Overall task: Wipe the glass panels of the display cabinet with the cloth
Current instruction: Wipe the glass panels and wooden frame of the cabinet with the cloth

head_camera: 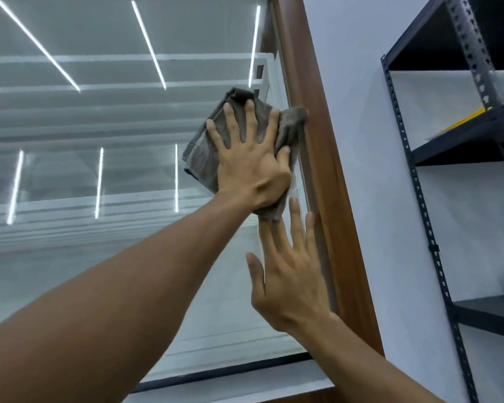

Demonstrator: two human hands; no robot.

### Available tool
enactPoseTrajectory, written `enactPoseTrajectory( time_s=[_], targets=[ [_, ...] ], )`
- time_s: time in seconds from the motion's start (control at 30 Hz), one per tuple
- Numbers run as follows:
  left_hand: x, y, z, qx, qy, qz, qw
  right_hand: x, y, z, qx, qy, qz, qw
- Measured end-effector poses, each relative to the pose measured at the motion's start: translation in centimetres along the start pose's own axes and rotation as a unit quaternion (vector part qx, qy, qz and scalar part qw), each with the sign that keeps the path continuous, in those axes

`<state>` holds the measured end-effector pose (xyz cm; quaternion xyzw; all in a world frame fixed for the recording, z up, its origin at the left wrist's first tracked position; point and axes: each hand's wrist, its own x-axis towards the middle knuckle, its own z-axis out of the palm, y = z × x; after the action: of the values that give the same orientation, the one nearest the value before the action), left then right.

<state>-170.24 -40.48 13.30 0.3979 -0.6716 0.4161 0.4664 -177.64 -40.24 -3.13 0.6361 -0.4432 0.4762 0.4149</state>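
The cabinet's glass panel [99, 170] fills the left of the view and reflects ceiling light strips. A grey-brown folded cloth [201, 152] lies flat against the glass near its right edge, one corner touching the brown wooden frame [326, 170]. My left hand [250, 164] presses on the cloth with fingers spread and the thumb hooked around the cloth's right side. Just below it, my right hand [291, 280] rests flat and open on the glass, its fingertips next to the cloth's lower corner and the frame.
A white wall [376, 199] stands right of the frame. Further right is a black metal shelf rack [421, 199] with a yellow flat item [463, 117] on one shelf. A black strip [230, 370] runs along the glass's bottom edge above a ledge.
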Motion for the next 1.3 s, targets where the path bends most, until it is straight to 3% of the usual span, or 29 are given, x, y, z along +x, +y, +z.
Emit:
enactPoseTrajectory(
  time_s=[0.17, 0.33, 0.5, 0.7, 0.87, 1.3],
  targets=[
    [0.0, -2.1, -0.5, 0.034, -0.038, 0.123, 0.991, -0.6, 0.1, 0.4, 0.02, 0.029, 0.006, 0.999],
    [1.1, 1.0, 0.4, 0.008, 0.006, 0.024, 1.0, -1.0, 0.0, 0.4, 0.031, 0.024, 0.004, 0.999],
    [0.4, 0.8, 1.1, 0.02, -0.004, 0.084, 0.996, -2.6, 0.2, 0.3, 0.029, 0.014, -0.013, 0.999],
    [2.0, 2.3, 0.6, 0.013, 0.001, 0.028, 1.0, -3.7, -0.3, 0.5, 0.027, 0.017, -0.026, 0.999],
    [-0.3, -2.2, -0.1, 0.021, -0.002, 0.103, 0.994, -4.1, 0.4, 0.4, 0.013, 0.032, -0.012, 0.999],
    [-5.5, -8.9, -1.1, 0.017, 0.021, 0.046, 0.999, -1.1, -2.1, 1.2, 0.004, 0.052, 0.004, 0.999]
  ],
)
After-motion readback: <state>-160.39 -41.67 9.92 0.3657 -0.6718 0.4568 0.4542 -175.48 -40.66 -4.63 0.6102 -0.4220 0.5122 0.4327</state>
